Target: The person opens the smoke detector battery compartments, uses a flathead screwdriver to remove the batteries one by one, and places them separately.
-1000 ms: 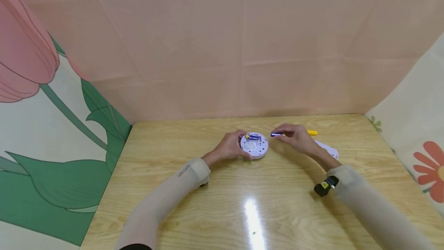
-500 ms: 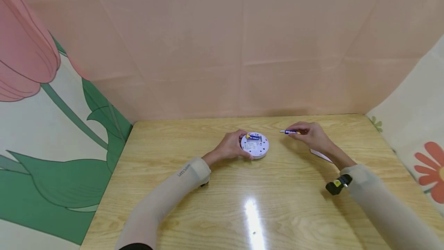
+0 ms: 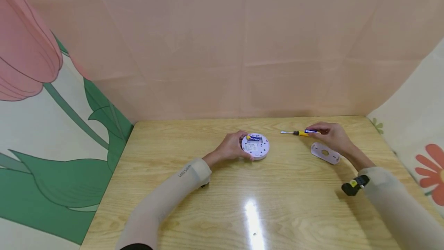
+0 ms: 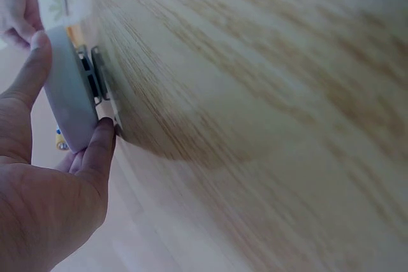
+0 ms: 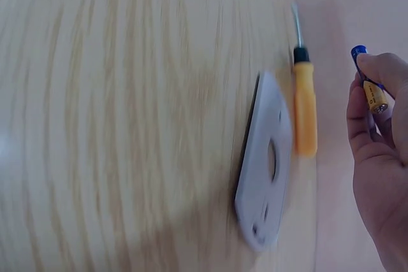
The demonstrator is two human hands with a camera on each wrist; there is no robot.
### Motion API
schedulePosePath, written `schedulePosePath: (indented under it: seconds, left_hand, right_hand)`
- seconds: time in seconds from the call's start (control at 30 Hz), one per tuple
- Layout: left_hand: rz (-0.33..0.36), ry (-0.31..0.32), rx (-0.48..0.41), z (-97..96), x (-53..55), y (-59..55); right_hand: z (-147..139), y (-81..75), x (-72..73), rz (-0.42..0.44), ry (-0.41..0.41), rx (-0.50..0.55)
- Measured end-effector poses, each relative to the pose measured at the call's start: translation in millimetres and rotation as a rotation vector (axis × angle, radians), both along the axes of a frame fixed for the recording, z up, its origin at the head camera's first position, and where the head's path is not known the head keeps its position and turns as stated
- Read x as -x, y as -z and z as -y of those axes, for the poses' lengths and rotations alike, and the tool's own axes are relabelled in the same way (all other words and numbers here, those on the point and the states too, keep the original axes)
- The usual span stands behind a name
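A round white smoke detector [image 3: 259, 152] is gripped by my left hand [image 3: 229, 146] at its left edge, thumb on the near side. Its back faces up, showing a blue-and-yellow battery [image 3: 254, 138] slanted in the battery compartment. In the left wrist view, the detector [image 4: 71, 100] is seen edge-on, tilted, with fingers and thumb on opposite edges. My right hand [image 3: 333, 136] pinches another blue-and-yellow battery [image 5: 376, 98] between thumb and fingers, above the far right of the table. In the head view this battery overlaps the handle of a screwdriver [image 3: 302, 133].
The yellow-handled screwdriver lies near the table's back edge. In front of it is an oblong white mounting plate [image 3: 317, 151] with a round hole. A fabric backdrop [image 3: 194, 68] rises behind the wooden table [image 3: 215, 211].
My right hand has moved right, away from the smoke detector, carrying the battery. The screwdriver and mounting plate are now uncovered. My left hand keeps its grip on the detector.
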State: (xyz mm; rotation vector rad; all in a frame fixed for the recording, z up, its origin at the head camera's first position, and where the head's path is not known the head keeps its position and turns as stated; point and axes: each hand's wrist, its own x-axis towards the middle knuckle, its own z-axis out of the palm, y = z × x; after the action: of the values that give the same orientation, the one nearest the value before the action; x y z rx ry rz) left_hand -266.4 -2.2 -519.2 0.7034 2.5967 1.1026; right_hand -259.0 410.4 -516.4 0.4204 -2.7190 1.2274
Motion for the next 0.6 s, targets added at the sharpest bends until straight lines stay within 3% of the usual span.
schedulePosePath:
  seconds: [0.2, 0.43, 0.6]
  left_hand:
    - [0.007, 0.002, -0.014, -0.5, 0.0, 0.0]
    - [0.001, 0.000, -0.005, -0.8, 0.0, -0.5]
    - [0.006, 0.000, -0.010, -1.6, -0.7, -2.0]
  right_hand:
    - [-22.2, 6.3, -0.5, -0.003, 0.074, -0.039]
    - [-41.4, 11.0, -3.6, -0.004, 0.090, -0.054]
    - [-52.2, 15.1, -7.1, 0.036, 0.155, -0.089]
